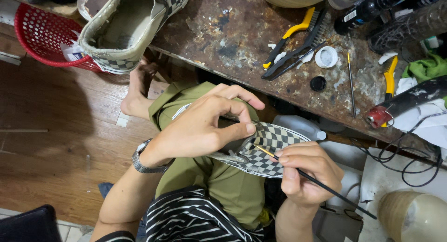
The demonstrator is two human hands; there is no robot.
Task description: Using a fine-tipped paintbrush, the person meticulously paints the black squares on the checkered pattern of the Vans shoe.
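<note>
checkered shoe (pixel 267 151) is steadied on the knee, gripped by the left hand (pixel 205 123); thin brush (pixel 316 182) is pinched pen-like in the right hand (pixel 309 172), tip at the sole edge.

We've got a rusty, paint-stained workbench (pixel 242 32) across the top. On it: a checkered shoe (pixel 128 28) at the left end, overhanging the edge; a yellow-handled brush (pixel 298 35) beside a black brush (pixel 291 60); a white lid (pixel 326 57); a small black cap (pixel 318 83); a thin stick (pixel 351 81); a dark bottle (pixel 368 9) and a green cloth (pixel 426 67) at the right. Below, we see a wooden floor (pixel 51 144) carrying a red basket (pixel 39 32) and a bare foot (pixel 137 93).
</note>
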